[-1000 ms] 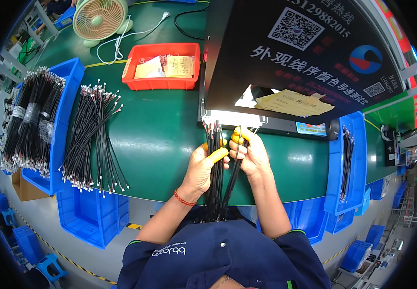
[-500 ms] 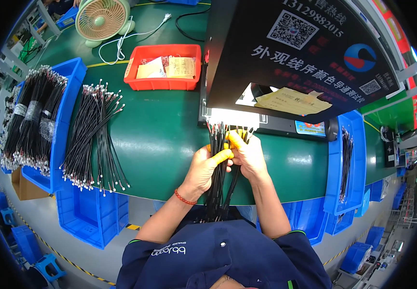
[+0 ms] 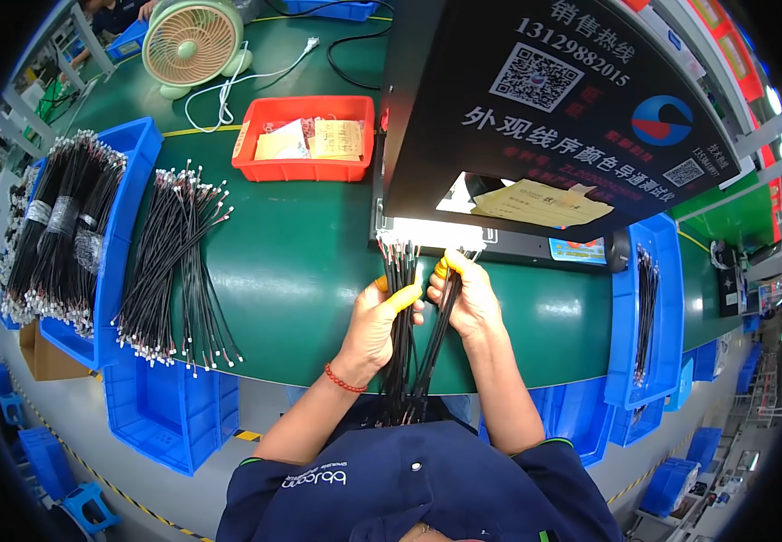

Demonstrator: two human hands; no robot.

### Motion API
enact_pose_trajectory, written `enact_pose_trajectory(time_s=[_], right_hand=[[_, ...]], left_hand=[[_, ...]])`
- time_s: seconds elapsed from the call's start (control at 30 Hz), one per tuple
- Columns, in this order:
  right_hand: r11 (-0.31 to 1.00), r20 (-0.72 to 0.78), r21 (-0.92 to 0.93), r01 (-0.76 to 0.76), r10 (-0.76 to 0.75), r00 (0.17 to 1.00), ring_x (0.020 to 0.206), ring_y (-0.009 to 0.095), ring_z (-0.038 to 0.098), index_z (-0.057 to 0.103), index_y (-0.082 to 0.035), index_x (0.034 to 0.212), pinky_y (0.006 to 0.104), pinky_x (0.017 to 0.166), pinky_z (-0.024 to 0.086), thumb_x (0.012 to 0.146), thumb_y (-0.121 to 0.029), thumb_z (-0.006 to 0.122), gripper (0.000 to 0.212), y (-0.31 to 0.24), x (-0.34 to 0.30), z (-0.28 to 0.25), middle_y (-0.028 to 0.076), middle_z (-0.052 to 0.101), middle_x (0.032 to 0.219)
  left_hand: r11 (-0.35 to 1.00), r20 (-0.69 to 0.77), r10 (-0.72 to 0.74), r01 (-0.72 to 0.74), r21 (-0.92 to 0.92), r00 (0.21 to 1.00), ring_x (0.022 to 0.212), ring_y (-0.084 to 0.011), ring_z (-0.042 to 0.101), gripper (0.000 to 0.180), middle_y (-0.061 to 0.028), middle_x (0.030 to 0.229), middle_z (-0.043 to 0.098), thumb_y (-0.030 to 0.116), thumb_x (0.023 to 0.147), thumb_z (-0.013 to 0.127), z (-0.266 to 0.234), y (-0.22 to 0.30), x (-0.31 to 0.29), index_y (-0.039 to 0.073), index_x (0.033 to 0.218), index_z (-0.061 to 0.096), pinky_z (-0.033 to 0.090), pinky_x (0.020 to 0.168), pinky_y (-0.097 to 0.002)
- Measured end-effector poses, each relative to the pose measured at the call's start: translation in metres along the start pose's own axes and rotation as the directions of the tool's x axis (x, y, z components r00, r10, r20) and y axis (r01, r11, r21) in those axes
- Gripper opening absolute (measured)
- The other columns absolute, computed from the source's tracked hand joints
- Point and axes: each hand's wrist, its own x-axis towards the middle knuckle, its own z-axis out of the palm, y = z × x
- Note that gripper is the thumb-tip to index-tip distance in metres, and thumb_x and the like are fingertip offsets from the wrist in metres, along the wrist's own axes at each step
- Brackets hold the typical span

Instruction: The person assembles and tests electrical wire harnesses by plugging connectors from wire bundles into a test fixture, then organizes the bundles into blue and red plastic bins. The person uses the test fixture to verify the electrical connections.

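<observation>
My left hand (image 3: 374, 325), with yellow covers on thumb and finger, is closed round a thick bundle of black cable harnesses (image 3: 402, 339). My right hand (image 3: 470, 298), also in yellow finger covers, grips a thinner cable bundle (image 3: 440, 330). Both bundles run down toward my lap, their white connector ends pointing up at the lit opening of a black testing machine (image 3: 427, 117). The two upper ends stand apart, with green table between them. On the table to the left lies a loose pile of the same cables (image 3: 174, 262).
A blue bin (image 3: 142, 149) at far left holds tied cable bundles. Another blue bin (image 3: 626, 352) on the right holds a few cables. Behind are a red tray (image 3: 305, 172) with paper slips and a green fan (image 3: 190, 45). An open blue crate (image 3: 169, 406) stands below the table edge.
My hands have drawn apart. The right has moved slightly right with its thinner bundle, and the left slightly left and down with the thicker one.
</observation>
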Motion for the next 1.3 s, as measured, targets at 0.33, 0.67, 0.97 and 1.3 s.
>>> enact_pose_trajectory(time_s=[0.33, 0.67, 0.97, 1.3], right_hand=[[1.000, -0.013, -0.013, 0.013, -0.013, 1.000, 0.045, 0.010, 0.044, 0.045, -0.006, 0.075, 0.0206, 0.032, 0.032, 0.079, -0.019, 0.056, 0.017, 0.001, 0.000, -0.002, 0.002, 0.044, 0.060], [0.911, 0.069, -0.353, 0.214, -0.203, 0.977, 0.037, 0.002, 0.028, 0.047, -0.007, 0.072, 0.0165, 0.032, 0.019, 0.078, -0.018, 0.057, 0.016, 0.000, -0.022, 0.016, -0.004, 0.036, 0.051], [0.996, 0.041, -0.080, 0.034, -0.031, 0.999, 0.033, 0.003, 0.026, 0.048, -0.004, 0.073, 0.0171, 0.030, 0.020, 0.079, -0.019, 0.055, 0.018, -0.001, -0.001, -0.003, -0.003, 0.035, 0.050], [0.999, -0.075, -0.007, 0.054, -0.054, 0.996, 0.038, 0.004, 0.032, 0.049, -0.004, 0.074, 0.0182, 0.033, 0.025, 0.080, -0.020, 0.055, 0.017, 0.007, 0.001, 0.004, -0.002, 0.040, 0.055]], left_hand=[[0.999, 0.038, 0.004, -0.005, 0.038, 0.999, 0.056, -0.0090, 0.050, 0.014, -0.0020, 0.072, 0.052, 0.002, 0.075, 0.057, -0.002, -0.002, 0.003, 0.005, 0.086, 0.049, 0.042, 0.045, -0.0199], [0.997, 0.039, 0.034, -0.037, 0.073, 0.999, 0.055, -0.0100, 0.050, 0.016, -0.0024, 0.073, 0.053, 0.002, 0.074, 0.059, -0.005, -0.006, 0.003, 0.005, 0.086, 0.050, 0.041, 0.043, -0.0203], [1.000, 0.034, 0.010, -0.010, 0.006, 0.999, 0.059, -0.0094, 0.053, 0.011, -0.0022, 0.071, 0.055, 0.002, 0.075, 0.058, -0.004, -0.009, 0.005, 0.005, 0.084, 0.053, 0.045, 0.050, -0.0198], [0.999, 0.054, -0.015, 0.016, -0.033, 0.998, 0.058, -0.0091, 0.052, 0.010, -0.0031, 0.072, 0.056, 0.002, 0.077, 0.055, 0.001, -0.002, 0.001, 0.003, 0.087, 0.055, 0.044, 0.052, -0.0195]])
